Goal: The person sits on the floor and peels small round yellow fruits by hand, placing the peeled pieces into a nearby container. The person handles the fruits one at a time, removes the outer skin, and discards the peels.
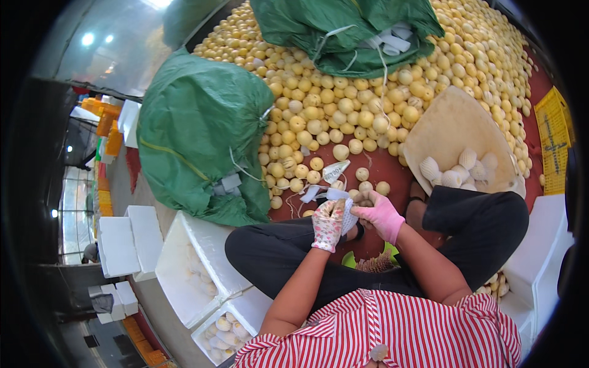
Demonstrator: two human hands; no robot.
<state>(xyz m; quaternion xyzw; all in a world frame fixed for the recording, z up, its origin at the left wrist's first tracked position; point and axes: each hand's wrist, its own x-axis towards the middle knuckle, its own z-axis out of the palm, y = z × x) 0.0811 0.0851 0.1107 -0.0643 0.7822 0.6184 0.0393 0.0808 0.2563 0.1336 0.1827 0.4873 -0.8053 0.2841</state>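
Note:
My left hand (328,223), in a white floral glove, grips a white foam net sleeve (348,221) in front of my crossed legs. At the sleeve's other side is my right hand (380,215) in a pink glove, its fingers also closed on it. Whether a fruit is inside the sleeve is hidden. Just beyond my hands, flat white sleeves (309,194) and a piece of plastic with writing (336,171) lie on the red floor covering. Loose round yellow fruits (362,174) sit near them. A roll of brown printed stickers (375,263) rests below my wrists, partly hidden.
A heap of yellow fruit (345,106) spreads ahead. Green sacks (202,119) with foam sleeves stand left and ahead. A beige scoop-shaped container (453,124) at right holds netted fruits (460,170). Polystyrene boxes (184,267) flank me; a yellow crate (552,142) stands far right.

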